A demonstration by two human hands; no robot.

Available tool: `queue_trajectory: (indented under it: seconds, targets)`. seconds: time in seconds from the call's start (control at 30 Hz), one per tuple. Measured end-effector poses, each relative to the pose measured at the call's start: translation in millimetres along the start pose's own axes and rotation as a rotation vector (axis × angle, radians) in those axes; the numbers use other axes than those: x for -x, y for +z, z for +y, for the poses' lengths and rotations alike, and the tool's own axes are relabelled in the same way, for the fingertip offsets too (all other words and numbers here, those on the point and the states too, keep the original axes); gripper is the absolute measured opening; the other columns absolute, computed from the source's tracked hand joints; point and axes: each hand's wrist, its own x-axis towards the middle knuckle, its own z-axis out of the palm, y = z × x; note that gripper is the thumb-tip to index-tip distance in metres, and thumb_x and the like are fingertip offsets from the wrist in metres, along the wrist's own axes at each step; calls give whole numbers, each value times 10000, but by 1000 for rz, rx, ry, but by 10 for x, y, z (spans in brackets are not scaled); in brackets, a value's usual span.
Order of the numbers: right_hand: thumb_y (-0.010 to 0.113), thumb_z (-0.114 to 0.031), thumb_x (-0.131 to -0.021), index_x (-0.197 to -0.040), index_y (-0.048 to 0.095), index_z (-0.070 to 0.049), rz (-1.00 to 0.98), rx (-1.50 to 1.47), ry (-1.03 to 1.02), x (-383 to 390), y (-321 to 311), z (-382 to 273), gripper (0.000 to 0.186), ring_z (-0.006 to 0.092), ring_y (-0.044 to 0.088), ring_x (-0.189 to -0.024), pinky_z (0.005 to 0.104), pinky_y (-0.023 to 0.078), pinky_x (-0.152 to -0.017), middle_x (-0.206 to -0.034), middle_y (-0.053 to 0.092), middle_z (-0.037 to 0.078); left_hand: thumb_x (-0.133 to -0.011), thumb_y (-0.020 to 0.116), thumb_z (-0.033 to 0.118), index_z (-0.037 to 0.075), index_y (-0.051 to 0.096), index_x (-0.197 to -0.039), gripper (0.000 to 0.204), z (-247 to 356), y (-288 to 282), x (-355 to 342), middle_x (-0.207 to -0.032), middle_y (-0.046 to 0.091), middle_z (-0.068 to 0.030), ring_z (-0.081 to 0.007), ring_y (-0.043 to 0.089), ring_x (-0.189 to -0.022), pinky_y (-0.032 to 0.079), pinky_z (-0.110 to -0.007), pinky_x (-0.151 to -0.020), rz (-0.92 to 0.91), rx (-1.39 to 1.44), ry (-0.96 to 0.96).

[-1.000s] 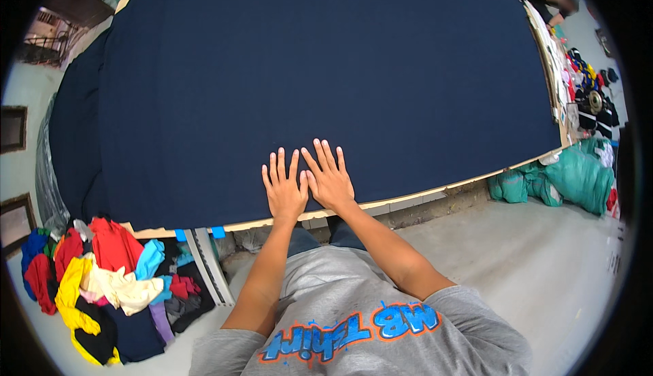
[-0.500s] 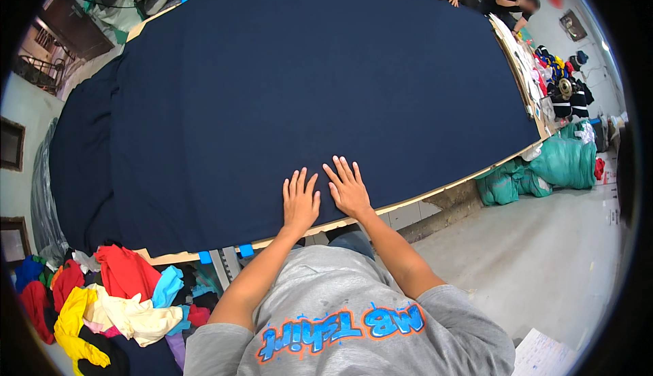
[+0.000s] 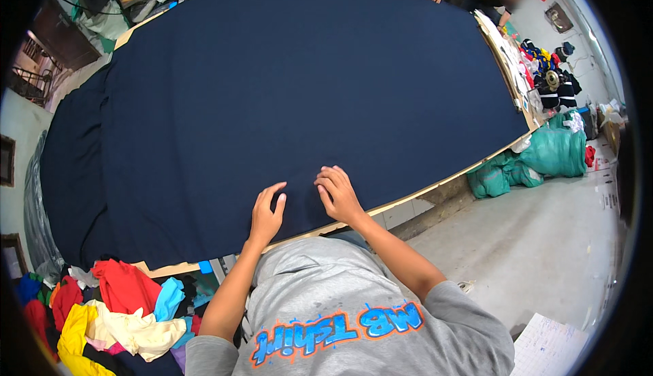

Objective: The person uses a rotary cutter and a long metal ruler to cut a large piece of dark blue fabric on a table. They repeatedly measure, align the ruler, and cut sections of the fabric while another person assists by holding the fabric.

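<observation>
Cutting table, near edge | Your left hand (image 3: 266,214) and right hand (image 3: 338,194) rested with fingers curled, gripping nothing, on the wide dark navy fabric sheet (image 3: 299,97) covering the long wooden table (image 3: 435,187) | Best practice: you pressed flat and swept outward evenly.

Two hands on dark blue cloth at a cutting table's near edge

The left hand (image 3: 266,213) and right hand (image 3: 338,194) rest side by side, fingers curled, on the navy fabric (image 3: 292,83) covering the table (image 3: 422,191). Coloured garments (image 3: 115,308) lie heaped below the table's near-left corner; green sacks (image 3: 537,158) sit by its right edge.
</observation>
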Motion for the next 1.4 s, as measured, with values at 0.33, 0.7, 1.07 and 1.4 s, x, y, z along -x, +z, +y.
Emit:
queue_trajectory:
  seconds: [0.33,0.7,1.07,1.4]
  targets:
    - [707,-154,-859,-901,732,-111,229,-151,-702,-452,-1130,-1555,64,253,758,-1240,544,449,-1202,-1034,798,49,-973,782,-9,-31,789,-1116,145,1580,-1189,266,-1080,814,-150,-219,794,-1042,620,-342,-940,-248,571,95]
    - [693,-144,-867,-886,733,-110,225,-206,-751,-349,-1150,-1770,56,218,764,-1157,535,463,-1203,-1019,776,39,-884,837,-55,-21,787,-1076,202,1812,-1267,437,-1006,826,-152,-208,811,-938,637,-322,-859,-214,370,243]
    - [715,-151,-810,-934,751,-84,145,-298,-712,-237,-1164,-1777,146,258,753,-1142,559,478,-1180,-1033,768,65,-878,866,7,26,804,-1067,200,1867,-1273,511,-981,841,-105,-205,826,-904,652,-311,-814,-184,169,325]
    - [750,-111,-797,-994,782,-50,29,-476,-654,-128,-1207,-1760,209,273,733,-1133,558,486,-1139,-1032,756,79,-960,795,24,-4,781,-1087,131,1845,-1248,594,-1011,825,-112,-186,802,-961,634,-328,-887,-367,315,119]
